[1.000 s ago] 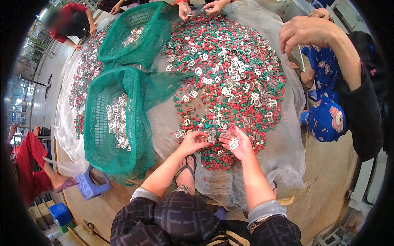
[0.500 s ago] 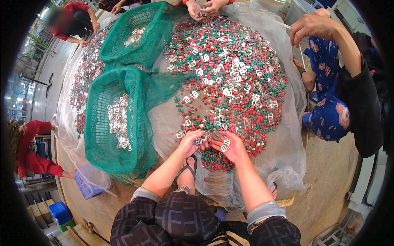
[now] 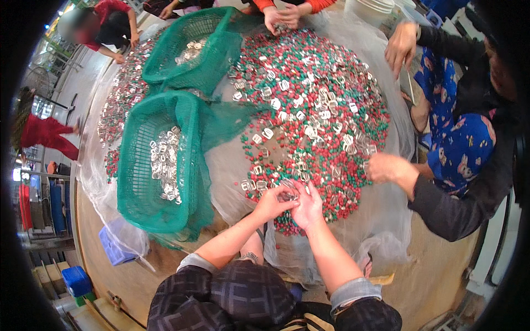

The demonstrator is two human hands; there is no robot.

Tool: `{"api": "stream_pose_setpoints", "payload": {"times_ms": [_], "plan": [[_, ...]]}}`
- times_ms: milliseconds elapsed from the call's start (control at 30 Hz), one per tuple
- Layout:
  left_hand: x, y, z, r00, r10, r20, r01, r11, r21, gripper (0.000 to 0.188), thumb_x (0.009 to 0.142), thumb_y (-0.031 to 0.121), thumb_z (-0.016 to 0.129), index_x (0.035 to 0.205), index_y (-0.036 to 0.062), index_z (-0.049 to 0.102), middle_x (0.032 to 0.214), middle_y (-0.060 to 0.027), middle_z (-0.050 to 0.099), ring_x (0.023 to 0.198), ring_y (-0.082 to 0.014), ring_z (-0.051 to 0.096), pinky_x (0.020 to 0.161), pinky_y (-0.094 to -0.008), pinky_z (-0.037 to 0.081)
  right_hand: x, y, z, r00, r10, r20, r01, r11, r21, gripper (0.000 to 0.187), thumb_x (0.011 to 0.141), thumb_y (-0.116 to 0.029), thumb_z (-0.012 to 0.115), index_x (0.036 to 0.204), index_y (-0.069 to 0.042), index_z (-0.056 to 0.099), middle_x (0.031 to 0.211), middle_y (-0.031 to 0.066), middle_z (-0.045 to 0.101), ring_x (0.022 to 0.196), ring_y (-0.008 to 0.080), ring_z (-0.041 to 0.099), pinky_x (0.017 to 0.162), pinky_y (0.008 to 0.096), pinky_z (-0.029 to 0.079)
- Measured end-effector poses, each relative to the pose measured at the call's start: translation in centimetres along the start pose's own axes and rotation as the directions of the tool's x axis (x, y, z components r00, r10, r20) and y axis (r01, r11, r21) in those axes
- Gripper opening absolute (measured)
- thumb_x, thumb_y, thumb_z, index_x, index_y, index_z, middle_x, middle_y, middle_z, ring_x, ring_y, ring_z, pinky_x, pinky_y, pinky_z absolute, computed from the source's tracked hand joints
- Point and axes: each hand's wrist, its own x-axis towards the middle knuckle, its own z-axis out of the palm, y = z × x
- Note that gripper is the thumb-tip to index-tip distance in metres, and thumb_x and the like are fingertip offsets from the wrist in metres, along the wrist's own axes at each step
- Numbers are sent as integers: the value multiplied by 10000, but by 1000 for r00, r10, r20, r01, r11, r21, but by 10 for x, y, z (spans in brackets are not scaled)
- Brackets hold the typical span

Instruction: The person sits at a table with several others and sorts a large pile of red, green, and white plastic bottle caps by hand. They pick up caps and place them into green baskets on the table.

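Observation:
My left hand (image 3: 274, 204) and my right hand (image 3: 308, 211) meet over the near edge of a spread pile of small red, green and white pellets (image 3: 337, 209). Flat metal slide buckles (image 3: 287, 194) lie gathered between them. The left fingers curl over the buckles, and the right hand cups them from the side, its fingers pointing away from me. Loose buckles (image 3: 249, 185) rest on the sheet just left of my left hand. More silvery buckles (image 3: 311, 132) are scattered through the pile.
Left of the pile stands a green basket (image 3: 122, 165) lined with net, buckles inside; a second green basket (image 3: 160, 49) is behind it. White mesh sheet (image 3: 392, 220) lies under everything. A co-worker's hand (image 3: 386, 168) reaches in from the right; another person's hands (image 3: 284, 19) work at the far edge.
My hands have come together, the left now closing over the buckles at the right palm. On the right, a co-worker's hand has come down to the pile.

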Motion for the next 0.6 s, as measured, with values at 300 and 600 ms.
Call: {"api": "stream_pose_setpoints", "payload": {"times_ms": [300, 600], "plan": [[-9, -12, -33, 918, -313, 242, 383, 857, -344, 232, 753, 72, 667, 977, 38, 614, 810, -27, 620, 745, -93, 577, 649, -241, 483, 0, -4, -4, 979, 97, -177, -115, 989, -93, 397, 781, -392, 582, 1026, -93, 493, 976, 97, 573, 901, 260, 549, 777, 438, 427], [-26, 50, -155, 934, -210, -288, -5, 799, -601, 231, 751, 39, 655, 974, 39, 591, 803, -42, 594, 697, -146, 582, 597, -297, 475, -10, -15, 9, 968, 41, -247, -72, 991, -117, 257, 779, -327, 582, 752, -75, 537, 683, 72, 529, 718, 249, 543, 763, 455, 472]]}}
